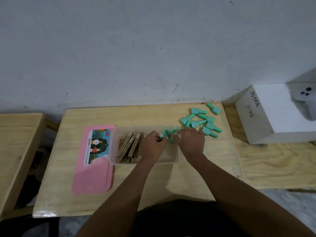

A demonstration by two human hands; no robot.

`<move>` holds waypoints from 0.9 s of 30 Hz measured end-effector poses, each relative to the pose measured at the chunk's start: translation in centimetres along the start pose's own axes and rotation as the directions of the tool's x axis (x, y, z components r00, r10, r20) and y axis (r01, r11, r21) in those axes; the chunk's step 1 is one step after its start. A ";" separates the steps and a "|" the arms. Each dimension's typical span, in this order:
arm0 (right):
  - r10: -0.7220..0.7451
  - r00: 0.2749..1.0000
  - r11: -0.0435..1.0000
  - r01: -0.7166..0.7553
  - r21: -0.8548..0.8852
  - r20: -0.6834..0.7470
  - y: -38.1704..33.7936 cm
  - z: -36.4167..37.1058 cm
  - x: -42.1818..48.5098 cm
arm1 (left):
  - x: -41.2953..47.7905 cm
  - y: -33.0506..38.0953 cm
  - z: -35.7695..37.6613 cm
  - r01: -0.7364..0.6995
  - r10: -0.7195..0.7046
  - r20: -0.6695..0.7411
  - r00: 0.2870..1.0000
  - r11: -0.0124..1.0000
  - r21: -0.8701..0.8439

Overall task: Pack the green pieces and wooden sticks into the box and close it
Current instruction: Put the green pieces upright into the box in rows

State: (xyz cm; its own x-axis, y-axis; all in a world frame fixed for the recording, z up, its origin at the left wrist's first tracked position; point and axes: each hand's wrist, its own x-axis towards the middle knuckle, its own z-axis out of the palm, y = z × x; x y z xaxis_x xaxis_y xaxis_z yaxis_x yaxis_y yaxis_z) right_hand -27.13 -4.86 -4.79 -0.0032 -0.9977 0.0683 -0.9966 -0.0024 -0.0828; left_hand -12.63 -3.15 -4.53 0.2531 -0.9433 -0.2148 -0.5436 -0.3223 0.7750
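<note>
Pink lid (92,161): lies flat on the table (213,159), at 9 o'clock from the box, and its edge seems to touch the box wall. It is not yet put on.
Box (167,161): clear plastic and open, in the middle of the table.
Wooden sticks (129,147): already inside, leaning together at the 9 o'clock end of the box.
Left hand (153,144): over the box, with the fingers curled and pinching the base of one upright piece.
Upright green pieces (166,132): two stand at the 1 o'clock part of the box, thin necks up.
Right hand (191,141): the fingers are curled and clamped on the second upright piece.
Loose green pieces (201,120): a heap lying on the table at 2 o'clock from the box, near it but outside.
Handling: I think they are light, stiff and a little smooth. The wide square base gives a better hold than the narrow neck, and standing ones may tip easily.
White carton (273,113): at 3 o'clock, well apart from the box.
</note>
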 end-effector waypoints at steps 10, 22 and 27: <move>-0.038 0.999 0.978 0.039 0.204 -0.007 1.1 0.7 -0.4 | 1.3 0.1 2.2 0.020 -0.029 0.057 0.998 0.990 0.140; -0.020 0.999 0.982 0.028 0.185 -0.045 0.8 1.2 -0.6 | 1.6 -0.1 2.6 -0.051 0.036 0.075 0.997 0.978 0.203; -0.025 0.999 0.982 0.033 0.187 -0.044 0.8 1.0 -0.5 | 1.5 -0.1 2.4 -0.071 0.051 0.093 0.994 0.971 0.230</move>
State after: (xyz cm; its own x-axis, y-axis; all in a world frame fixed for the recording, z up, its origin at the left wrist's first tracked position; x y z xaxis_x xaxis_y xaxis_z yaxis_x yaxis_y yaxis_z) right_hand -27.90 -4.38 -5.85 0.0182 -0.9933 0.1140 -0.9631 -0.0480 -0.2647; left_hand -14.17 -4.75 -6.34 0.1499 -0.9617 -0.2294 -0.7297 -0.2641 0.6306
